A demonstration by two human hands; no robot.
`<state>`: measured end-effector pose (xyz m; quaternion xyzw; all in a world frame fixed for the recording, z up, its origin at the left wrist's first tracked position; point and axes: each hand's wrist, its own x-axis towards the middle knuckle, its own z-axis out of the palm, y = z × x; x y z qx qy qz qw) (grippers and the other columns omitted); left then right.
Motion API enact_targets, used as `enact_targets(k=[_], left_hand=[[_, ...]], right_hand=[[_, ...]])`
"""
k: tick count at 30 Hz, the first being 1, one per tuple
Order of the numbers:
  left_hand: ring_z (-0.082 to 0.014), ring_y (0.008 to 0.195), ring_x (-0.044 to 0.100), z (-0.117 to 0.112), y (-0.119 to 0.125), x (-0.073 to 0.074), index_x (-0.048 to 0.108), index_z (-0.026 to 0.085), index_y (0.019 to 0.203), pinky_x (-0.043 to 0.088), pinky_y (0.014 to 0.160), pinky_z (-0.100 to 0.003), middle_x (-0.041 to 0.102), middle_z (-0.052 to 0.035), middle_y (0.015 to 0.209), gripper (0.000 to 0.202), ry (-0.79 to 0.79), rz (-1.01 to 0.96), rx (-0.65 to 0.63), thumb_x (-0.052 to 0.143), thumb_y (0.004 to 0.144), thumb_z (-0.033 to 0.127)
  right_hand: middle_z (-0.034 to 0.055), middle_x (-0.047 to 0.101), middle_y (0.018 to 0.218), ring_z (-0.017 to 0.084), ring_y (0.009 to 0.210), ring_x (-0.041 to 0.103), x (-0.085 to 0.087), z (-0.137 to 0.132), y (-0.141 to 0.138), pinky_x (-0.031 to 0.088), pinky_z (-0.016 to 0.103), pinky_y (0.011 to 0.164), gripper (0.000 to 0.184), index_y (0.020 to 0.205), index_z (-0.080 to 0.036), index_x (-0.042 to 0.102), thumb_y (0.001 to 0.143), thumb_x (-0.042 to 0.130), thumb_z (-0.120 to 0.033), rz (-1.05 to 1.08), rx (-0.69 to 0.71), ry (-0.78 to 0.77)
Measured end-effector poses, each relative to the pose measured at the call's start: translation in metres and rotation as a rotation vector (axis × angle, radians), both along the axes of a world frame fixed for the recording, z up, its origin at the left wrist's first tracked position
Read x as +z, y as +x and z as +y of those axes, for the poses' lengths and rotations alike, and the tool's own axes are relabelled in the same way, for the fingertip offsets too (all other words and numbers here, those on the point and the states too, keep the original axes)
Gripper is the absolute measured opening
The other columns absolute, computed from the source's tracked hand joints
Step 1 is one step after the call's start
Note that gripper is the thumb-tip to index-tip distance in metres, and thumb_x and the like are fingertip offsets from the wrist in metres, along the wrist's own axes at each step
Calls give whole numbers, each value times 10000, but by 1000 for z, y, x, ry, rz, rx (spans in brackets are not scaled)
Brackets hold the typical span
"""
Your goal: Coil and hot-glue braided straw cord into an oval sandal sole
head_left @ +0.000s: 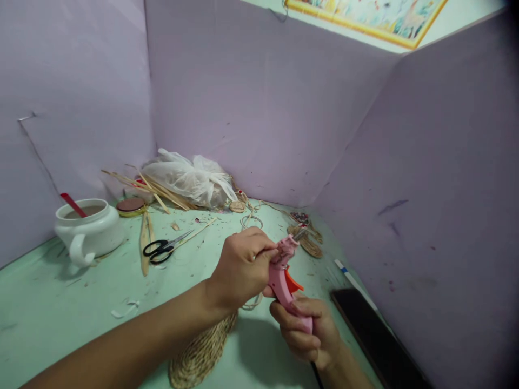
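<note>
A pink hot glue gun (279, 281) with an orange trigger is held up over the table, its metal nozzle pointing away to the upper right. My right hand (306, 327) is wrapped round its handle from below, and a dark cord hangs under the grip. My left hand (243, 265) is closed at the gun's upper body, thumb and forefinger pinched against its side; anything small between those fingertips is hidden. Beneath my left forearm lies a woven straw sole (203, 351), partly covered by the arm. A loop of thin cord shows just behind my left hand.
Black-handled scissors (164, 248) lie left of centre. A white pot (91, 229) with a red handle sticking out stands at left. Straw strips (170, 194) and a white plastic bag (190, 175) sit at the back. A black phone-like slab (377, 335) lies right, beside the purple wall.
</note>
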<state>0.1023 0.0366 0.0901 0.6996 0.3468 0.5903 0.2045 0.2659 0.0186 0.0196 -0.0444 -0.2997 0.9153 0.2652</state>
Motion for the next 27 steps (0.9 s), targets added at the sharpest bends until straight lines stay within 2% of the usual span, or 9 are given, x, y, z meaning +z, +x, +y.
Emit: enact_targets(k=[3, 6, 9, 12, 16, 18, 20, 24, 27], left_hand=[[-132, 591, 488, -1, -3, 2, 563, 166, 606, 384, 553, -252, 520, -10, 616, 191, 73, 247, 73, 483, 769, 104], [-140, 589, 438, 1, -7, 6, 464, 197, 633, 344, 570, -274, 477, 6, 640, 145, -2, 393, 122, 443, 771, 159], [-142, 571, 405, 10, -20, 10, 394, 214, 631, 316, 563, -276, 428, 28, 604, 153, -178, 301, 216, 398, 782, 186], [-141, 559, 383, 19, -40, 9, 368, 218, 636, 294, 539, -269, 387, 38, 570, 188, -257, 211, 308, 338, 820, 234], [-118, 476, 302, 19, -55, 3, 266, 225, 520, 242, 483, -261, 279, 58, 467, 338, -326, 208, 276, 358, 828, 330], [-110, 464, 258, 17, -55, 0, 198, 227, 496, 225, 475, -262, 212, 63, 460, 394, -341, 213, 266, 379, 819, 363], [-108, 471, 250, 15, -53, -3, 185, 224, 496, 227, 485, -260, 202, 64, 471, 403, -346, 217, 278, 400, 806, 364], [-119, 495, 371, 16, -52, -13, 369, 208, 503, 280, 511, -249, 383, 54, 474, 300, -418, 242, 281, 489, 747, 333], [-128, 482, 431, 15, -52, -29, 472, 194, 525, 314, 496, -244, 477, 40, 475, 214, -516, 262, 234, 514, 705, 302]], right_hand=[[-72, 417, 545, -7, 271, 229, 4, -3, -2, 269, 90, 253, 260, 1016, -152, 659, 785, 555, -210, -29, -4, 7], [-78, 396, 523, -9, 260, 219, 5, -6, -3, 242, 91, 244, 237, 971, -145, 672, 773, 578, -236, -39, -13, 16], [-91, 380, 516, -9, 245, 184, 6, -6, -1, 198, 96, 223, 301, 1034, -181, 656, 753, 598, -270, -38, -32, 19], [-93, 372, 522, -11, 249, 154, 8, -4, 1, 175, 102, 222, 298, 1036, -191, 657, 756, 592, -271, -46, -77, 23], [-84, 384, 528, -7, 269, 167, 13, -5, 0, 156, 111, 238, 267, 1011, -170, 654, 766, 587, -251, -78, -130, 32], [-83, 394, 527, -5, 284, 189, 17, -9, -4, 149, 118, 256, 268, 1002, -158, 638, 756, 608, -260, -157, -238, 85], [-78, 417, 546, 7, 314, 244, 20, -12, -8, 138, 128, 286, 309, 1016, -164, 598, 742, 635, -301, -343, -462, 194], [-65, 459, 561, 60, 423, 345, 20, -11, -12, 204, 165, 374, 288, 922, -179, 540, 736, 655, -367, -877, -908, 442], [-63, 457, 579, 87, 479, 363, 14, -3, -12, 247, 194, 426, 253, 888, -188, 520, 739, 647, -348, -996, -1004, 480]])
